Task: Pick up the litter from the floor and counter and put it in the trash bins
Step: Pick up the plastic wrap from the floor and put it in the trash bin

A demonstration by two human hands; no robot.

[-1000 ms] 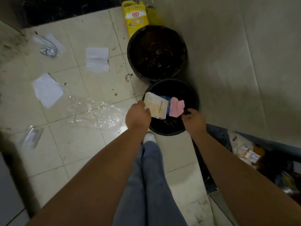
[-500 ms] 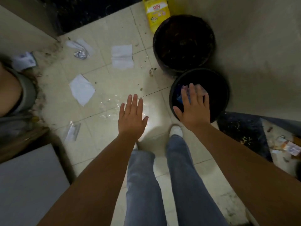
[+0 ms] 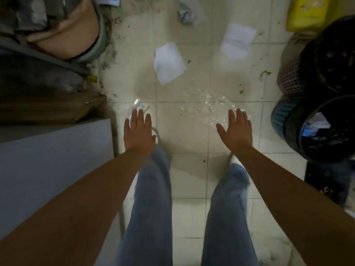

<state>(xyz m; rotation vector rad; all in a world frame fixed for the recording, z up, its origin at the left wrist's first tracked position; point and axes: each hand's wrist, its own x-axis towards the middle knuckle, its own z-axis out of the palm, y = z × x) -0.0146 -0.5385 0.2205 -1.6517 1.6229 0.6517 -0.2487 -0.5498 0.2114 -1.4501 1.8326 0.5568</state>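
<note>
Both my hands hang flat over the tiled floor, fingers spread and empty: my left hand (image 3: 138, 132) near a small clear wrapper (image 3: 141, 106), my right hand (image 3: 236, 129) over the near edge of a crumpled clear plastic sheet (image 3: 207, 106). Farther out lie a white paper (image 3: 169, 63), a second white paper (image 3: 238, 40) and a crumpled silvery wrapper (image 3: 185, 13). Two dark bins stand at the right: the near bin (image 3: 288, 131) holds paper litter, the far bin (image 3: 307, 60) is behind it.
A yellow bag (image 3: 307, 12) leans at the top right. A grey cabinet top (image 3: 53, 160) fills the lower left. Behind it are a brown box (image 3: 48, 106) and a pinkish basin (image 3: 65, 37). My jeans-clad legs (image 3: 151, 198) stand in the middle.
A second ago my left hand held a packet over the near bin; both hands have since opened, left the bin and swung left over the floor. The view has turned left.
</note>
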